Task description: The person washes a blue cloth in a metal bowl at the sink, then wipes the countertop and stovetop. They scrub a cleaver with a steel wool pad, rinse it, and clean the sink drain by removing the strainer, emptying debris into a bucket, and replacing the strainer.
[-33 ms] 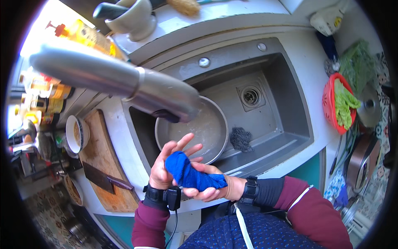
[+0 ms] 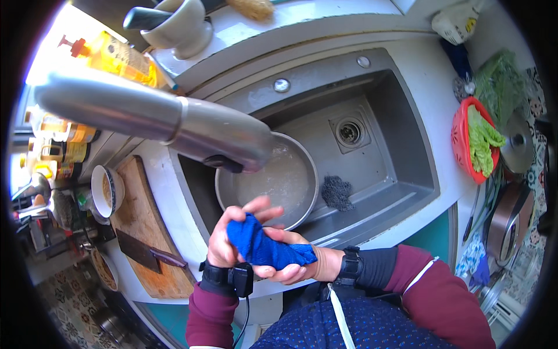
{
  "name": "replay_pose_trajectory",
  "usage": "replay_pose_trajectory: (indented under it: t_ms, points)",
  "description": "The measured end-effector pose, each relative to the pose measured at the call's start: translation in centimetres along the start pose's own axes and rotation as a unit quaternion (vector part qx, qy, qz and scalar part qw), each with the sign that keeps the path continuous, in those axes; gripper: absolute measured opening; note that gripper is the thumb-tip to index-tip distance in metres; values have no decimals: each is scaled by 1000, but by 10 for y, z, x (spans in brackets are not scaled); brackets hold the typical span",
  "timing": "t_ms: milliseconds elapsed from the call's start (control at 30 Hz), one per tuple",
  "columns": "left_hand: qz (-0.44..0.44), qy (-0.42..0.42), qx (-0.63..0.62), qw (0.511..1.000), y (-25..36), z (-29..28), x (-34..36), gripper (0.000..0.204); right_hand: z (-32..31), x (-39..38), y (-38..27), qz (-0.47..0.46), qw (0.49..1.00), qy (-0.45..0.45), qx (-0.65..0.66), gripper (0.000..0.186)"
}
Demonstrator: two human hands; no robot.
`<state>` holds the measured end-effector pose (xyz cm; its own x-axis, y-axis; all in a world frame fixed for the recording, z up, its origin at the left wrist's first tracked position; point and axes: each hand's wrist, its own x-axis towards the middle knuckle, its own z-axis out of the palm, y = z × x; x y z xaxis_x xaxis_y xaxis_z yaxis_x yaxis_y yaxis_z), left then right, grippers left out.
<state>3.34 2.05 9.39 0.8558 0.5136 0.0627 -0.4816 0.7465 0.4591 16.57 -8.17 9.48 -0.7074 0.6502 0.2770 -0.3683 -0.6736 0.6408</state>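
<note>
A crumpled blue cloth (image 2: pixel 264 243) is held between my two hands above the sink's near edge. My right hand (image 2: pixel 296 256) grips its lower end, with the thumb on top and the fingers beneath. The other end lies against the palm of my left hand (image 2: pixel 224 241), whose fingers curl part-way round it. Those left fingertips are slightly blurred, and the cloth covers part of the palm. Just beyond my hands a round metal basin (image 2: pixel 290 192) holds cloudy liquid. It sits in the grey sink (image 2: pixel 372 168), under the metal faucet (image 2: pixel 226 136).
Left of the sink, a cleaver (image 2: pixel 139 250) lies on a wooden cutting board (image 2: pixel 136 192) near a white bowl (image 2: pixel 107 192). A dark scouring pad (image 2: pixel 337 193) rests in the sink. To the right stands a red basket (image 2: pixel 462 139) with green leaves. A mortar (image 2: pixel 180 32) stands behind.
My left fingers have curled in closer round the cloth from a more spread pose. Hands and cloth have shifted slightly left, and the view has moved a little.
</note>
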Motion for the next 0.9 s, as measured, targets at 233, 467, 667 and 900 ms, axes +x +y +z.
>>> replay_pose_trajectory:
  t_ms: [233,467,667,900]
  points:
    - [-42,204,236,949,31,87,15,51,94,-25,16,-26,904,211,-370,33]
    - [31,297,357,885,0,83,28,24,93,-4,8,-94,607,438,-656,41]
    - [84,430,392,809,-40,6,41,22,18,-3,-48,-183,350,457,-797,60]
    - [54,544,541,639,-99,-84,34,22,-70,-21,-108,-137,245,449,-849,65]
